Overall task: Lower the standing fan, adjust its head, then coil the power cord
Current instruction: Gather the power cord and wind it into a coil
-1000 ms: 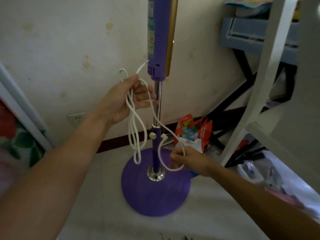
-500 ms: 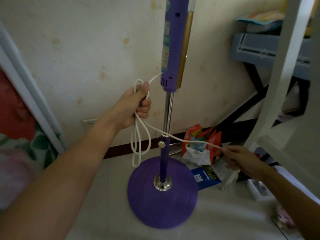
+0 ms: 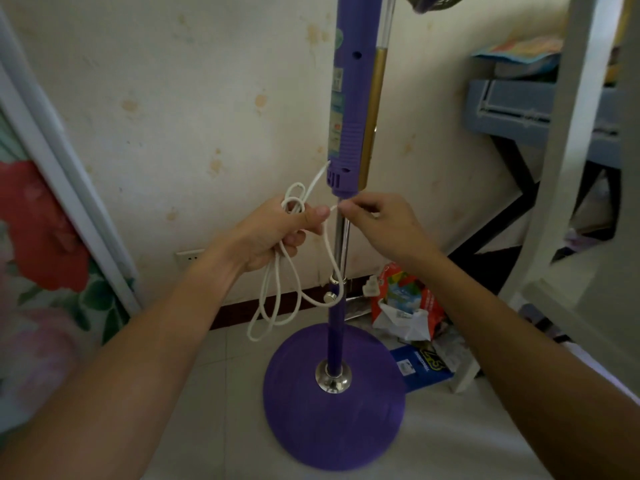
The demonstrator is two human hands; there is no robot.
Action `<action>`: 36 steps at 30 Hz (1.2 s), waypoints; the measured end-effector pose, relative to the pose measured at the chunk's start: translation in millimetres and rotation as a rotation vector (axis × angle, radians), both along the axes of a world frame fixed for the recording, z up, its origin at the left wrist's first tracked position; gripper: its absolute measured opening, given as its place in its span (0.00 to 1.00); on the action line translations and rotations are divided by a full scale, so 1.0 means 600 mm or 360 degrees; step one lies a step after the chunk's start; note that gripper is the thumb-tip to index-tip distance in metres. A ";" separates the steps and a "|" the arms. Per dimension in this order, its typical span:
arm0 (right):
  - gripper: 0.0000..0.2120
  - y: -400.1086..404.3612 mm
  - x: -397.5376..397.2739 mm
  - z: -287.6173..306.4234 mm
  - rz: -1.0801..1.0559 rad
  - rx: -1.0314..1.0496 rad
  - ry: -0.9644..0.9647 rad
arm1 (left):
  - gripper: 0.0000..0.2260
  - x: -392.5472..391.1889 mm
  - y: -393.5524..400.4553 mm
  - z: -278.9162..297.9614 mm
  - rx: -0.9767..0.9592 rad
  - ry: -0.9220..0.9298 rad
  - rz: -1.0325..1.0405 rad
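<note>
The purple standing fan's column (image 3: 351,109) rises from a chrome pole (image 3: 341,244) on a round purple base (image 3: 332,407); only a bit of the fan head shows at the top edge. A white power cord (image 3: 273,292) leaves the column's lower end. My left hand (image 3: 277,230) grips several hanging loops of it, left of the pole. My right hand (image 3: 377,223) pinches the cord's free strand beside my left thumb, in front of the pole. The white plug (image 3: 371,285) dangles right of the pole near the wall's foot.
A stained wall with a socket (image 3: 188,259) stands behind. A white frame post (image 3: 557,168) and a grey shelf (image 3: 512,112) are at the right. Snack bags (image 3: 405,303) and a blue packet (image 3: 420,368) lie on the floor by the base. A flowered panel (image 3: 38,237) is at the left.
My right hand has come up from low at the right to meet my left hand at the pole, bringing the cord strand with it. The left hand kept hold of the loops.
</note>
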State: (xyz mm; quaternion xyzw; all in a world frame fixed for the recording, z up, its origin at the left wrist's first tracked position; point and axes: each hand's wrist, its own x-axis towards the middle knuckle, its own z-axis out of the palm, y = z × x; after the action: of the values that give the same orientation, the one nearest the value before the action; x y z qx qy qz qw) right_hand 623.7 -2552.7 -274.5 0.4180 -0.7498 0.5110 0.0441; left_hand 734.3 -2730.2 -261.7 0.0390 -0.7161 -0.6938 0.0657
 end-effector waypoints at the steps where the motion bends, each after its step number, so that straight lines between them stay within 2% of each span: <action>1: 0.11 -0.010 0.001 0.000 -0.0062 -0.0022 0.0035 | 0.21 0.001 0.002 0.000 -0.0047 -0.0008 -0.0020; 4: 0.10 -0.031 0.005 0.006 -0.0179 -0.0092 0.0127 | 0.15 0.004 0.006 0.003 -0.0144 -0.0051 -0.0037; 7: 0.12 -0.042 0.007 0.012 -0.0189 -0.0212 0.0056 | 0.04 0.006 0.011 0.010 -0.0072 -0.0083 -0.0028; 11: 0.07 -0.027 0.000 0.003 -0.0284 -0.0276 0.0050 | 0.10 0.013 0.012 0.007 0.0027 -0.0002 -0.0041; 14: 0.09 0.018 -0.020 -0.038 -0.0463 -0.0364 0.0033 | 0.10 0.013 0.007 0.001 0.0115 0.0072 0.0048; 15: 0.10 0.035 -0.029 -0.063 -0.0512 -0.0310 0.0004 | 0.10 0.012 0.008 0.000 0.0215 0.0069 0.0027; 17: 0.11 0.066 -0.045 -0.124 -0.0538 0.0008 -0.0109 | 0.12 0.007 0.012 0.000 0.0435 0.0048 -0.0029; 20: 0.14 0.092 -0.043 -0.200 -0.0179 0.0596 -0.0328 | 0.14 -0.001 0.023 -0.006 0.0611 0.0088 -0.0047; 22: 0.19 0.085 -0.023 -0.224 0.0099 0.0785 -0.0317 | 0.16 -0.007 0.029 -0.013 0.0677 0.0123 0.0006; 24: 0.18 0.064 0.004 -0.227 0.0228 0.0717 -0.0150 | 0.17 -0.009 0.033 -0.016 0.0713 0.0174 0.0074; 27: 0.06 0.030 0.052 -0.228 0.0401 0.0606 -0.0007 | 0.17 -0.011 0.041 -0.015 0.0862 0.0285 0.0175; 30: 0.06 -0.002 0.108 -0.231 0.0400 0.0720 -0.0069 | 0.18 -0.023 0.070 -0.016 0.1077 0.0436 0.0357; 31: 0.09 -0.013 0.127 -0.233 0.0395 0.0757 -0.0071 | 0.18 -0.030 0.082 -0.019 0.1088 0.0490 0.0443; 32: 0.14 -0.021 0.147 -0.234 0.0383 0.0815 -0.0056 | 0.17 -0.035 0.094 -0.024 0.1040 0.0532 0.0531; 34: 0.19 -0.024 0.181 -0.233 0.0417 0.0874 0.0104 | 0.17 -0.040 0.097 -0.038 0.0733 0.0577 0.0683; 36: 0.17 -0.006 0.192 -0.221 0.0478 0.0860 0.0240 | 0.16 -0.035 0.073 -0.047 0.0311 0.0552 0.0727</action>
State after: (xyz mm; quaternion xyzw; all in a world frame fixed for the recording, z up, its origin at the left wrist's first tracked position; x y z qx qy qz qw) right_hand 738.7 -2556.4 -407.0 0.5575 -0.7828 0.2617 -0.0889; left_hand 713.0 -2686.5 -289.8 0.0860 -0.5969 -0.7229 0.3372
